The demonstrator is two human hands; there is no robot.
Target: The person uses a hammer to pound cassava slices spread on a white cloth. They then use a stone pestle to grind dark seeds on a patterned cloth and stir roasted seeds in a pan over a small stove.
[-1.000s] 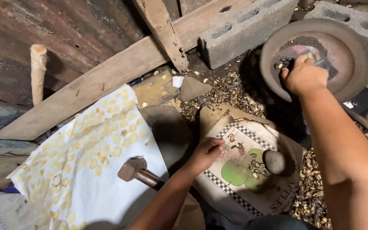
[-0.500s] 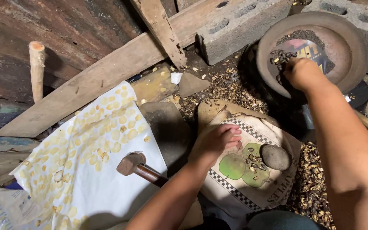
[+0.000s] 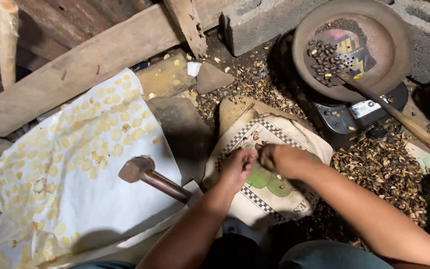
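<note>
Pinching away at small dark seeds, both hands meet over the printed sack (image 3: 274,199): left hand (image 3: 236,168) and right hand (image 3: 280,158) sit fingertip to fingertip, curled tight on bits too tiny to make out. Beside them a hammer (image 3: 148,175) lies on white cloth (image 3: 95,199). Farther back, a round pan (image 3: 374,45) holds dark seeds (image 3: 325,61) and a wooden spoon (image 3: 389,112).
</note>
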